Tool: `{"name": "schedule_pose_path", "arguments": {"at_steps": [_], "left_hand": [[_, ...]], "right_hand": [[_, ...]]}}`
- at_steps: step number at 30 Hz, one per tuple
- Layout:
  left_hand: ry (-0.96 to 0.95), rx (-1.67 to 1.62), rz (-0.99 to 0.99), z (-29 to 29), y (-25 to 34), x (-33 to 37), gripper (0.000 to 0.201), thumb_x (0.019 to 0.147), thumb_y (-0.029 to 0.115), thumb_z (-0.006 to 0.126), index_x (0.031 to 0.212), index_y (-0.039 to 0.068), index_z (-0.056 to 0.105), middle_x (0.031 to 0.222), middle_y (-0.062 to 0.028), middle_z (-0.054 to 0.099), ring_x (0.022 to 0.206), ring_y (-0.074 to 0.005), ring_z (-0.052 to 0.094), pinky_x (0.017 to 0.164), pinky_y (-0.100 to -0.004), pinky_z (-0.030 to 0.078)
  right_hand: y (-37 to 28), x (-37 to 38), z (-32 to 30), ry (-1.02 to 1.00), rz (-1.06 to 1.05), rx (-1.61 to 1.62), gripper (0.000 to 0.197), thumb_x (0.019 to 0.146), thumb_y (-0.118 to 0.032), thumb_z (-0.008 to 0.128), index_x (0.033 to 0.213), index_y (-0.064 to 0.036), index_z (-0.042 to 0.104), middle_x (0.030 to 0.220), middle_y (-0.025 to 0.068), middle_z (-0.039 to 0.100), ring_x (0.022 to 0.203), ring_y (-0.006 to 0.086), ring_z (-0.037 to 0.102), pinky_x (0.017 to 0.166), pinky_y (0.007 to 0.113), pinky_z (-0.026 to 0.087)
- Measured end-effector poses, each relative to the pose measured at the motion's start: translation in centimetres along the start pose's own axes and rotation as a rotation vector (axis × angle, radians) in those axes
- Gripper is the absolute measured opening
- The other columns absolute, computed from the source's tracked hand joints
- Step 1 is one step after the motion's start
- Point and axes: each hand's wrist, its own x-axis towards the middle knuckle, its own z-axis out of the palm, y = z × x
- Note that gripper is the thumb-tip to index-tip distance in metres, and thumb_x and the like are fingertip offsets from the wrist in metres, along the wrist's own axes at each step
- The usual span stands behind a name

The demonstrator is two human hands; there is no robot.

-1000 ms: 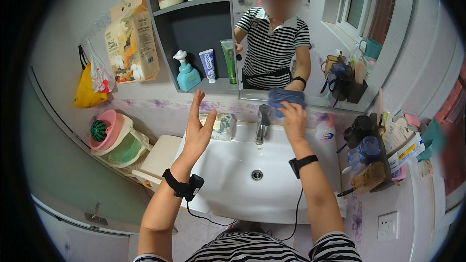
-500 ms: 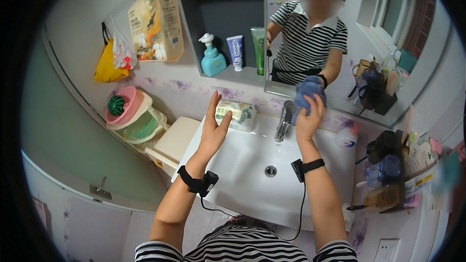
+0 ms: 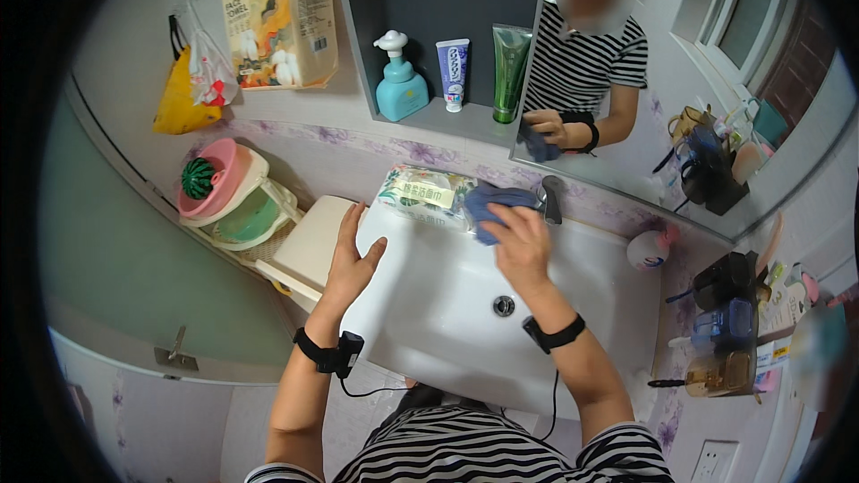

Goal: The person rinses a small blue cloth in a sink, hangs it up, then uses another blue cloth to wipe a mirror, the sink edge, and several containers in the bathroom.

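A bunched blue cloth (image 3: 488, 206) is in my right hand (image 3: 522, 249), whose fingers are bent over it. The cloth is at the back of the white washbasin (image 3: 429, 304), against or just in front of the right end of a soft pack of wipes (image 3: 428, 197); whether it touches cannot be told. To its right stands the chrome faucet (image 3: 550, 201). My left hand (image 3: 352, 264) hovers over the basin's left edge with its fingers stretched and thumb apart, holding nothing. Each wrist wears a black strap with a small device.
Above the basin, a grey shelf (image 3: 465, 121) holds a teal pump bottle (image 3: 401, 89) and two tubes beside the mirror (image 3: 608, 161). A white bottle (image 3: 646, 250) stands at right, near a wall rack with cups (image 3: 720, 326). Stacked tubs (image 3: 242, 192) and a cream stool (image 3: 318, 237) are left.
My right hand has carried the cloth left from the mirror, past the faucet, to the wipes pack. My left hand has moved left and lower, away from the pack. The view has shifted.
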Motion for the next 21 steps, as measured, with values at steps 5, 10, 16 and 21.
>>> {"name": "schedule_pose_path", "arguments": {"at_steps": [5,10,16,21], "left_hand": [[-0.144,-0.062,0.065,1.7,0.3,2.1,0.062,0.081,0.01,0.062,0.133,0.0,0.032,0.138,-0.0217,0.032,0.13,-0.0306,0.03,0.106,-0.0351,0.025],[-0.302,-0.091,0.169,3.9,1.2,3.4,0.061,0.081,0.012,0.061,0.134,0.002,0.032,0.133,-0.0197,0.04,0.127,-0.0284,0.034,0.104,-0.0333,0.026],[-0.442,-0.139,0.135,5.8,2.1,3.7,0.062,0.082,0.014,0.059,0.135,0.002,0.03,0.138,-0.0224,0.032,0.131,-0.0326,0.028,0.107,-0.0355,0.024],[-0.472,-0.131,0.138,6.6,2.0,3.9,0.061,0.082,0.013,0.059,0.135,0.003,0.03,0.138,-0.022,0.033,0.13,-0.0326,0.029,0.106,-0.0354,0.025]], "right_hand": [[7.3,-0.9,-1.7,-0.22,0.392,-0.312,0.03,0.07,-0.009,0.059,0.099,-0.0092,0.065,0.12,0.0075,0.054,0.108,0.0316,0.044,0.091,0.041,0.039],[8.4,-1.2,0.1,-0.242,0.54,-0.251,0.032,0.074,-0.013,0.059,0.104,-0.0052,0.063,0.124,0.0135,0.05,0.109,0.0381,0.042,0.097,0.043,0.037],[5.2,-3.9,-1.9,-0.199,0.438,-0.237,0.032,0.068,-0.006,0.06,0.1,-0.0051,0.063,0.12,0.016,0.05,0.105,0.0407,0.043,0.092,0.044,0.039],[1.9,-8.1,-4.7,-0.198,0.591,0.022,0.03,0.069,-0.002,0.057,0.098,-0.0053,0.064,0.104,0.0141,0.061,0.094,0.0327,0.055,0.088,0.04,0.042]]}}
